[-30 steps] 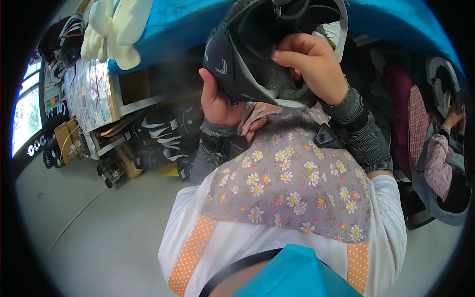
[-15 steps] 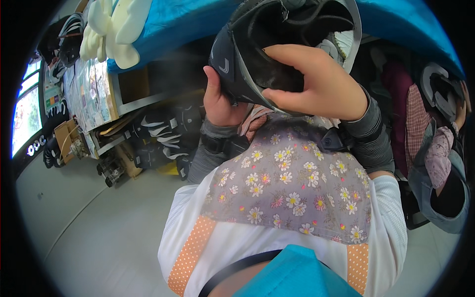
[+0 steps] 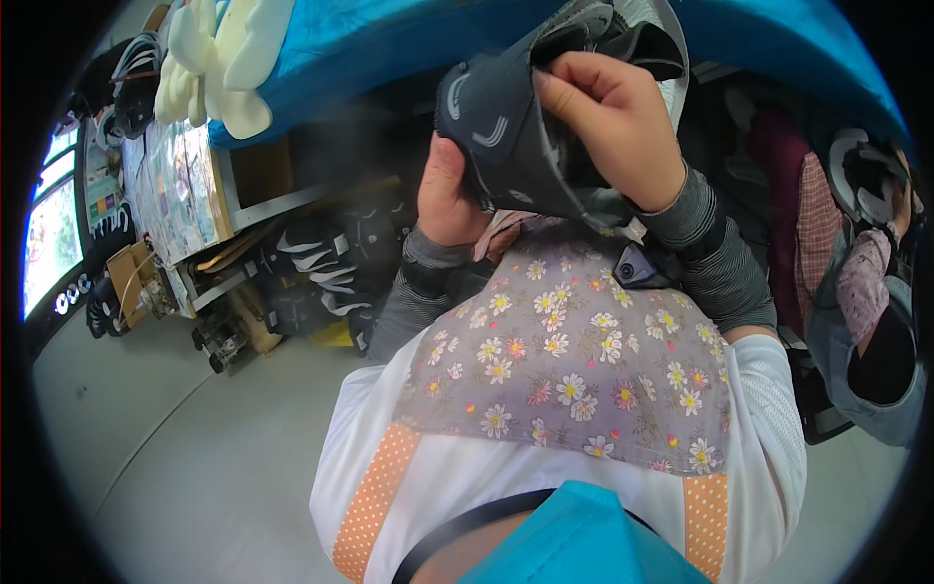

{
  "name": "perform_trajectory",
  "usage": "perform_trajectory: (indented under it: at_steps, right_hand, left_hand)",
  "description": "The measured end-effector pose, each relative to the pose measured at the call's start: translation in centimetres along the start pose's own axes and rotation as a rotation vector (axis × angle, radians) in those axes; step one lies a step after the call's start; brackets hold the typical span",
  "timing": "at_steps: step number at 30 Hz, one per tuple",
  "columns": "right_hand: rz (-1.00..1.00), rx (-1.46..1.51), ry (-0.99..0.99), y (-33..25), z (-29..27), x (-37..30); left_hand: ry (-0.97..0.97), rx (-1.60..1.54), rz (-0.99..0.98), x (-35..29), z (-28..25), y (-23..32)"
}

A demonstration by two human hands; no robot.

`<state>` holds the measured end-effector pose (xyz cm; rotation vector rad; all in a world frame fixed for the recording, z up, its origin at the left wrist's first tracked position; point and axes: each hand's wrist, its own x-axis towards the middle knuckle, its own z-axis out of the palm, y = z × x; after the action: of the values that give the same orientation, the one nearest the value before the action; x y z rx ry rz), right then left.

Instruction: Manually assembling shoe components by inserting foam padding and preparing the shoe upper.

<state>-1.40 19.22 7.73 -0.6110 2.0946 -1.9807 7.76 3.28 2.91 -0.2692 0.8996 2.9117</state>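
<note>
Between my hands, above my lap, is a dark padded sewn fabric piece [image 3: 504, 131] with pale curved markings and a grey edge; its exact kind is not clear. My left hand [image 3: 449, 190] grips its left side, thumb on the marked face and the other fingers hidden behind. My right hand [image 3: 623, 127] pinches the upper edge, with thumb and fingers closed at the opening. Part of the piece's lining and its far end, with a pale rim, lie beyond my right hand.
A blue-covered table [image 3: 360, 54] edges the top, with cream foam pieces [image 3: 243, 73] on its left. Dark pieces with white edges [image 3: 316, 258] are stacked below. At right, a co-worker's hand [image 3: 900, 200] is beside a grey curved piece [image 3: 861, 161]. A cable [image 3: 146, 453] crosses the floor.
The piece has turned so its marked outer face shows more and its dark inside less. My right hand has moved from reaching into the opening to pinching the edge; my left hand has shifted slightly right.
</note>
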Motion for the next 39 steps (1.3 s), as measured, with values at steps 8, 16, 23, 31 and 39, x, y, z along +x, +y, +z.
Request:
perform_trajectory:
  at_steps: [8, 16, 23, 31, 39]
  right_hand:
    - [0.465, 0.665, -0.192, 0.1, -1.1, 0.3]
    - [-0.134, -0.276, -0.374, 0.1, -1.9, -2.6]
    - [-0.062, -0.288, -0.477, 2.9, -1.6, -4.5]
    - [0.162, -0.108, -0.557, 2.6, -0.4, -4.8]
    - [0.378, -0.110, -0.418, 4.7, -0.4, -7.1]
  left_hand:
    - [-0.227, -0.533, -0.140, -0.5, -1.9, -0.2]
    - [-0.204, -0.384, -0.206, -2.6, -5.3, -1.6]
    - [-0.090, 0.910, -0.525, -2.6, -6.9, 3.0]
    - [-0.237, 1.281, 0.487, 0.9, 2.7, 2.6]
    - [-0.199, 1.087, 0.365, 0.7, -0.7, 0.3]
